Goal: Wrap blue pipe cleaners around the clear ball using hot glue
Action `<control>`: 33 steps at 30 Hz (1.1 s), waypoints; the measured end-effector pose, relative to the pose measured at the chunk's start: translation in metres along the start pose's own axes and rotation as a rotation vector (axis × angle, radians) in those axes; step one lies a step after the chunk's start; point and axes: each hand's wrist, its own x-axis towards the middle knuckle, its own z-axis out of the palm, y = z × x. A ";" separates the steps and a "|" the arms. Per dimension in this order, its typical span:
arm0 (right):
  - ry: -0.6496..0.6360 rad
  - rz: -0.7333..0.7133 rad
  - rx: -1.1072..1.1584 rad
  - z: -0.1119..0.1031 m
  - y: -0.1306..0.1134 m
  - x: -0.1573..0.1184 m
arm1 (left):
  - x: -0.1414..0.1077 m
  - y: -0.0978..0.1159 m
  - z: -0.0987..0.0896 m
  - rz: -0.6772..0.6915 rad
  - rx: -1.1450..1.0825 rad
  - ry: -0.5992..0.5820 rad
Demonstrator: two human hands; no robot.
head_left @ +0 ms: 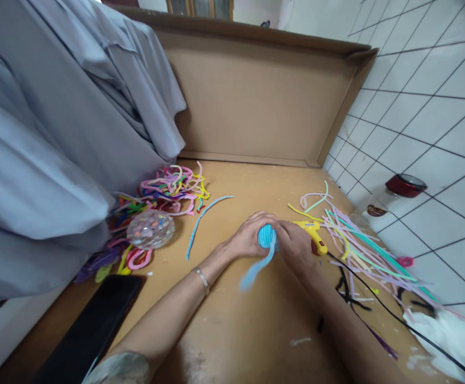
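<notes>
Grey cloth (36,133) covers the far left, hiding part of the tangled pipe cleaner pile (168,186) beside a clear bumpy ball (151,229). Phone (92,325) cut off at bottom edge. Left hand (250,234) and right hand (294,245) both curl around 1 blue pipe cleaner coil (266,236) mid-tabletop (232,320), tail blurred. Yellow glue gun (314,234) partly hidden behind right hand. Loose pipe cleaners (360,250) right.
</notes>
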 end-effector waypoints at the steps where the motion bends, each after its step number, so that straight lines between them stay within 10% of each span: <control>1: -0.012 0.004 -0.025 0.001 0.001 0.000 | 0.000 0.000 0.000 -0.001 -0.002 0.003; 20: 0.022 0.294 0.009 -0.013 0.012 0.002 | -0.006 -0.012 -0.004 -0.156 -0.104 0.051; 28: -0.664 0.805 -0.546 -0.022 0.044 -0.016 | -0.008 -0.015 -0.001 -0.255 -0.212 0.098; 33: -0.690 0.849 -0.510 -0.015 0.047 -0.020 | -0.012 -0.023 0.001 -0.283 -0.273 0.151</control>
